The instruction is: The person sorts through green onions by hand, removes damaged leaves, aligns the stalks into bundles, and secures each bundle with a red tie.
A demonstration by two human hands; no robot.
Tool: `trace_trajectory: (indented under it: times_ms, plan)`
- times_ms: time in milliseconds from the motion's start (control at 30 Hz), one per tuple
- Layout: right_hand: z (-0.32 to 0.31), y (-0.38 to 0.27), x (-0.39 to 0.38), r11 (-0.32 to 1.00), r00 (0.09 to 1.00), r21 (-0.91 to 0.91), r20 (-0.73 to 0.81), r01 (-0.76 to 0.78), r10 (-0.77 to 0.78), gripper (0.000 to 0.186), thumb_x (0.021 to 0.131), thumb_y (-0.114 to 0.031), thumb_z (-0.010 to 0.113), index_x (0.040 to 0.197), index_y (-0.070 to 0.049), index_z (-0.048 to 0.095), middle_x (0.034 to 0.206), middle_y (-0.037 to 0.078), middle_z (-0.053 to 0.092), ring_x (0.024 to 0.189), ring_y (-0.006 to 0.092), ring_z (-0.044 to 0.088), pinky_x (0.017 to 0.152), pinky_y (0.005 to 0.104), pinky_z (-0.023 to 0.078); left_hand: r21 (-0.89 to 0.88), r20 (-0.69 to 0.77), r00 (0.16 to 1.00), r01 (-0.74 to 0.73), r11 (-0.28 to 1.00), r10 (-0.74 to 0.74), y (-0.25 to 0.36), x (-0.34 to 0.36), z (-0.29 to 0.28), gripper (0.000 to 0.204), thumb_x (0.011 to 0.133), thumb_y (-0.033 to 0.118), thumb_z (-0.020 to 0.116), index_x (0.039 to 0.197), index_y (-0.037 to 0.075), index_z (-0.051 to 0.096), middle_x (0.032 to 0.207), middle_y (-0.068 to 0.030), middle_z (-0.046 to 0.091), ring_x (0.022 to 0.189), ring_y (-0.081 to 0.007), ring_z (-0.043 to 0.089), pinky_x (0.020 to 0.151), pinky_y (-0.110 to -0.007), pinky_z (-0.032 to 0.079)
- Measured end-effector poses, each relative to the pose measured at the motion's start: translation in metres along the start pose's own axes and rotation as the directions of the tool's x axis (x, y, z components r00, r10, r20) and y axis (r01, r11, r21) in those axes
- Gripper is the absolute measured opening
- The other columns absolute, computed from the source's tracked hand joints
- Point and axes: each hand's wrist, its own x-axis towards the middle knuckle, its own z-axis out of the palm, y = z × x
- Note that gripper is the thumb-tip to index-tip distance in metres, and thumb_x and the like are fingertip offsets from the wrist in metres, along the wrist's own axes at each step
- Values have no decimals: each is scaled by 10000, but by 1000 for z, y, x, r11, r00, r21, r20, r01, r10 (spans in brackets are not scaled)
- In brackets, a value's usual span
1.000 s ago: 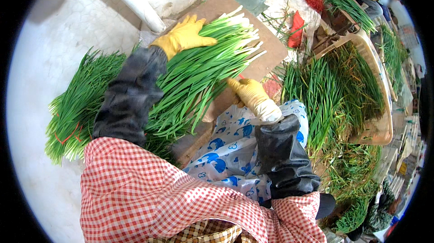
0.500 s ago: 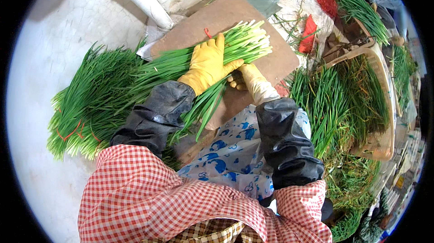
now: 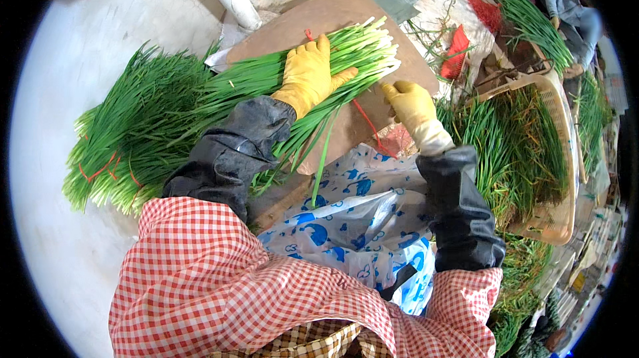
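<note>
A thick bunch of garlic chives, green with pale stem ends, lies across a brown board. My left hand, in a yellow glove, grips it from above, fingers over its far side and thumb stretched along the near side. Just right of the stem ends and apart from them is my right hand, gloved in pale yellow. Its fingers are curled, and whatever they may hold is hidden. A red tie runs from under the bunch toward my lap; a bit of red shows at the bunch's far edge too.
Bunches of chives with red ties are heaped at left. On the right stands a tan plastic crate, with loose chives beside it. Red ties lie at the back right. Another person is at the far right.
My right hand has come out from beside the bunch and moved right. The red tie now shows below the bunch. My left hand stays on the chives.
</note>
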Motion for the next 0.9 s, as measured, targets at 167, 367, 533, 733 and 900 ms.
trace_trajectory:
  times_ms: [167,367,533,733,900]
  plan:
    - [23,-53,-19,843,698,-260,-476,471,-536,168,829,-308,625,858,-142,624,715,94,643,692,296,632,624,371,489,-37,-5,998,63,997,-63,-3,-6,-10,927,734,597,627,1327,-48,324,1087,-219,550,1024,-348,537,896,-431,409]
    - [62,-73,12,797,672,-444,-445,410,-593,151,792,-241,660,917,-159,643,779,72,658,733,252,644,664,351,492,-108,-23,999,-50,993,48,-13,-3,-3,939,685,459,688,1337,-81,282,1154,-284,529,1052,-395,539,900,-432,426]
    - [65,-62,21,884,725,-230,-508,406,-465,163,790,-254,668,893,-137,619,790,70,662,734,254,642,658,356,487,-295,82,997,27,955,-3,-58,-26,-41,794,789,528,613,1355,32,359,1207,-229,535,1098,-366,529,938,-434,407]
    - [67,-86,8,883,752,-353,-478,310,-455,211,800,-308,654,893,-126,603,769,98,656,707,293,638,645,399,484,-271,-62,993,79,959,-100,-76,-48,-15,712,787,571,577,1287,77,466,1227,-160,538,1175,-318,469,1013,-462,297]
    - [71,-102,11,787,763,-587,-417,188,-493,312,791,-412,644,928,-133,614,792,107,669,744,309,648,646,425,482,-219,-125,986,81,972,-111,-70,-50,-8,682,779,496,629,1280,59,472,1218,-149,542,1160,-300,474,989,-404,321]
